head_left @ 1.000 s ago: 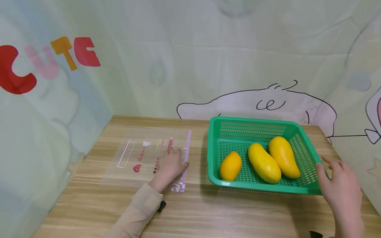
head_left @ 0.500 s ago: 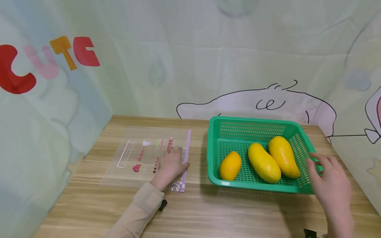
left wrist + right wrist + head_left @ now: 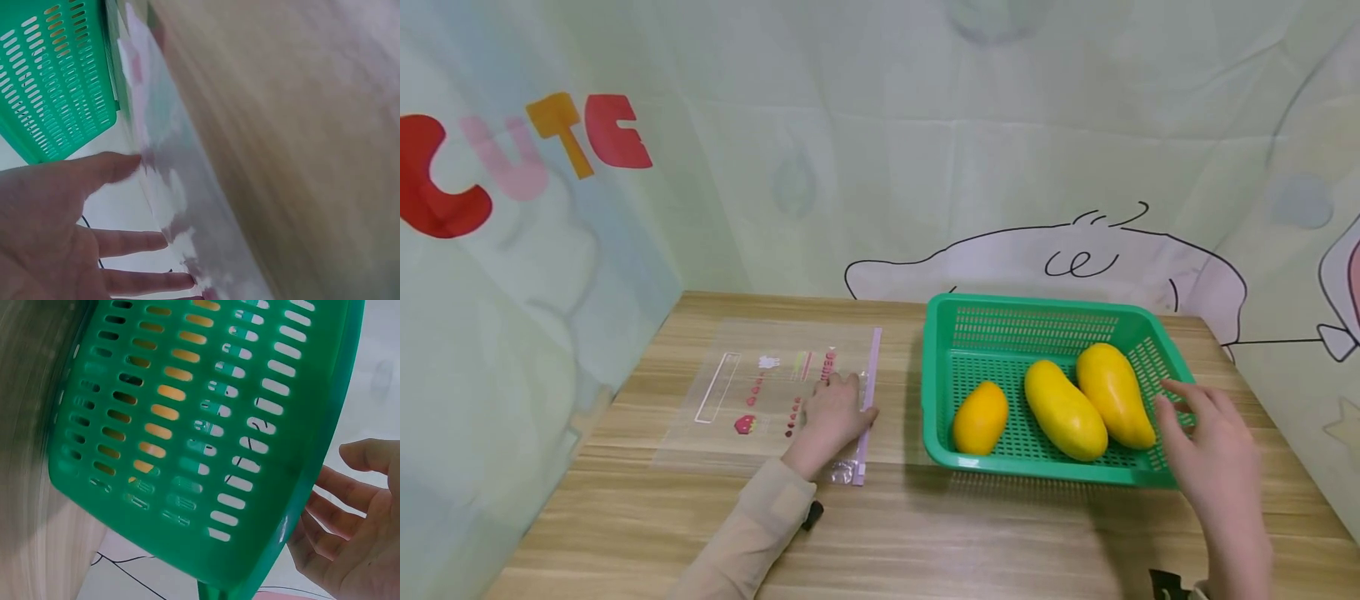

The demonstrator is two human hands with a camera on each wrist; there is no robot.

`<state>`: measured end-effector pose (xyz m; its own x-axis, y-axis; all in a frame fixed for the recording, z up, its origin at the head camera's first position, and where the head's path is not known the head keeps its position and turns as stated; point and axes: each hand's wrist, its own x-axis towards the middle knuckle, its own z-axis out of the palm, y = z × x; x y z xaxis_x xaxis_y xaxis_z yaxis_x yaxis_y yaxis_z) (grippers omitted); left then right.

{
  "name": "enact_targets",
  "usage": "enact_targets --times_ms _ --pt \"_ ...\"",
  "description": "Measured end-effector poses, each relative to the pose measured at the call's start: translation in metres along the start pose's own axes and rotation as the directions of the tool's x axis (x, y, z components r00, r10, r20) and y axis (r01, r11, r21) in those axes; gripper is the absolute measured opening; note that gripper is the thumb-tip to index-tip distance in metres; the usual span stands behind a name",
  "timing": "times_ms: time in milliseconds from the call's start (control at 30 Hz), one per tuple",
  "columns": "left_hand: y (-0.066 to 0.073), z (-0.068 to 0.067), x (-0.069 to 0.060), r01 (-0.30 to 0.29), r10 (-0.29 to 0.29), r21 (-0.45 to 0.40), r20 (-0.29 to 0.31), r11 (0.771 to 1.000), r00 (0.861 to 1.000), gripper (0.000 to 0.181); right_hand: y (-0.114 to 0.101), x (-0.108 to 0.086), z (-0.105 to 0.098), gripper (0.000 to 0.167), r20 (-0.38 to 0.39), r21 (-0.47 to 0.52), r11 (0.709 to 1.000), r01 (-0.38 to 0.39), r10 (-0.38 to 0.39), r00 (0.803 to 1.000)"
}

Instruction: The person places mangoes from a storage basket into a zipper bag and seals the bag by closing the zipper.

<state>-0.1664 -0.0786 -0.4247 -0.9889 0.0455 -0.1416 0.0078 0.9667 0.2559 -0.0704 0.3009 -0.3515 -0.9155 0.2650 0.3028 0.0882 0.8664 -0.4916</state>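
My left hand (image 3: 831,414) lies with fingertips and thumb down on a clear zip bag (image 3: 703,446), near its lilac zip strip. The bag is flat and carries printed strawberries. In the left wrist view, the fingers (image 3: 134,242) stretch out, touching its surface. A green slotted basket (image 3: 1045,472) holds a small orange mango (image 3: 981,419) and two larger yellow mangoes, one in the middle (image 3: 1064,412) and one beside it (image 3: 1115,396). Over the basket's right rim hovers my right hand (image 3: 1217,454), fingers loosely bent and holding nothing; the right wrist view shows some fingers partly behind the rim.
Both things stand on a wood-grain table (image 3: 985,550). A printed cloth backdrop (image 3: 880,150) hangs behind and along the left side. A strip of table separates the bag from the basket.
My right hand has moved left, from outside the basket's right end to over its rim, toward the yellow mangoes. My left hand, the bag and the basket stay nearly still.
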Motion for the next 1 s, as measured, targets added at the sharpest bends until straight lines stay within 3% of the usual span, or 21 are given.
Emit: enact_targets --times_ms 433,733,1000 --pt "0.005 -0.001 0.002 0.029 -0.029 -0.003 0.016 1.0 0.999 0.059 -0.005 -0.001 0.005 0.039 -0.001 0.029 0.998 0.056 -0.056 0.998" --pt "0.003 -0.003 0.003 -0.07 0.072 0.034 -0.042 0.997 0.997 0.029 -0.011 -0.002 0.005 0.04 0.014 0.053 0.996 0.068 -0.069 0.998" --pt "0.005 -0.006 0.004 -0.092 0.096 0.043 -0.083 0.995 0.992 0.017 -0.021 -0.001 0.008 0.038 -0.01 0.066 0.994 0.093 -0.092 0.996"
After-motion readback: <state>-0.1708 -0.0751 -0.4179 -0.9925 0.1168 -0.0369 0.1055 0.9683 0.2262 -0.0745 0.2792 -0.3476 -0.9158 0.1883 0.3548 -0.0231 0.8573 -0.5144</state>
